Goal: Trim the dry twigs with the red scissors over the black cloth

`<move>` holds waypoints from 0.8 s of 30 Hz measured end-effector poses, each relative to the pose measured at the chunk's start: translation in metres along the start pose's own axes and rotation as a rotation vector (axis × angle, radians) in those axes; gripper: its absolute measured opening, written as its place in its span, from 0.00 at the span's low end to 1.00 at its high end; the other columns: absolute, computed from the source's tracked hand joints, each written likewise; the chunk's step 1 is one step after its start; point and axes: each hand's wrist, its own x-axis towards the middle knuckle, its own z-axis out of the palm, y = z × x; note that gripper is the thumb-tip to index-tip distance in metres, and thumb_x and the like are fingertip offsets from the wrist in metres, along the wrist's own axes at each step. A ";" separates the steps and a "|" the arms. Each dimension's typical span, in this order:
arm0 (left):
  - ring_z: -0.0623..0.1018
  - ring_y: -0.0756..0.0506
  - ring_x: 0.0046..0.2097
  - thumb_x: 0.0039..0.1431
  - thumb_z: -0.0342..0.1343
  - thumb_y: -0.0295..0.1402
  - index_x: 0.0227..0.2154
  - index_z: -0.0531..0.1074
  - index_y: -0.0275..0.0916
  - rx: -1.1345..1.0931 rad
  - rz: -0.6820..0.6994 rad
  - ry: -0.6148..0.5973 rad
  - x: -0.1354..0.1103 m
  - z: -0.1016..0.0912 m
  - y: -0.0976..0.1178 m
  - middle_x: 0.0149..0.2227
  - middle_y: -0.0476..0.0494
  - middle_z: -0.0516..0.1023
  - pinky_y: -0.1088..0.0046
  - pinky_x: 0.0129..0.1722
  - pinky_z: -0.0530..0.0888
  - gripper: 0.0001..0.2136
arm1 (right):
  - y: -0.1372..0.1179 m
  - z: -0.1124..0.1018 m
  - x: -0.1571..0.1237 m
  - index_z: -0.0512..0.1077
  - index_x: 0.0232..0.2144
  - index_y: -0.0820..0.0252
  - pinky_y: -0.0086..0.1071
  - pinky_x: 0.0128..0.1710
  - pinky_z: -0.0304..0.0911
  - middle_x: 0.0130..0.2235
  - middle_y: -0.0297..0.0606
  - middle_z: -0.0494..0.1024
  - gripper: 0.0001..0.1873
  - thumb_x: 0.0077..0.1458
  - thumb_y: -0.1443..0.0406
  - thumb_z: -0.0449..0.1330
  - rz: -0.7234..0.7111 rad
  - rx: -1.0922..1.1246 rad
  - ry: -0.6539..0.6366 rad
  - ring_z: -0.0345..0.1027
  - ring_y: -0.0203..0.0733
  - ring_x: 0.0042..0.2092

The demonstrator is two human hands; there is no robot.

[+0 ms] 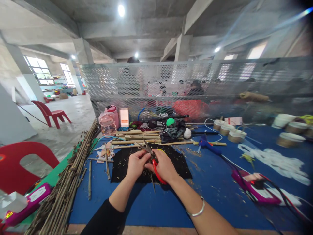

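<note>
Scissors [156,169] with red handles are in my right hand [164,164], their dark blades pointing up and to the left. My left hand [137,164] is closed in a pinch beside the blades. A thin twig [153,184] passes between the hands and sticks out below them; its upper part is hidden by my fingers. Under both hands lies a black cloth [119,168] strewn with small plant scraps. Short stick pieces [89,179] lie to the left of the cloth, near crumpled paper scraps [102,153].
A long bundle of twigs [66,189] runs along the left table edge. Behind the cloth are bamboo sticks [139,137] and a pink jug [111,119]. A blue glue gun [207,145], white strips [276,163], twine-wrapped pots [236,135] and a purple power strip [256,189] lie right.
</note>
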 end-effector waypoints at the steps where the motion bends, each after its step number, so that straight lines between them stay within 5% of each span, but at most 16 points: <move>1: 0.73 0.47 0.30 0.47 0.57 0.38 0.33 0.77 0.33 -0.004 0.000 0.003 0.000 0.000 -0.001 0.30 0.44 0.78 0.74 0.32 0.69 0.14 | -0.001 0.001 0.000 0.63 0.46 0.60 0.38 0.42 0.60 0.40 0.44 0.71 0.27 0.45 0.53 0.60 0.001 0.001 0.001 0.64 0.47 0.43; 24: 0.71 0.50 0.25 0.45 0.58 0.38 0.27 0.75 0.33 0.034 -0.056 0.058 0.002 -0.001 -0.006 0.24 0.46 0.76 0.76 0.27 0.67 0.11 | 0.005 0.010 0.000 0.63 0.47 0.62 0.40 0.45 0.61 0.43 0.46 0.71 0.29 0.46 0.53 0.60 0.012 0.026 0.003 0.65 0.48 0.46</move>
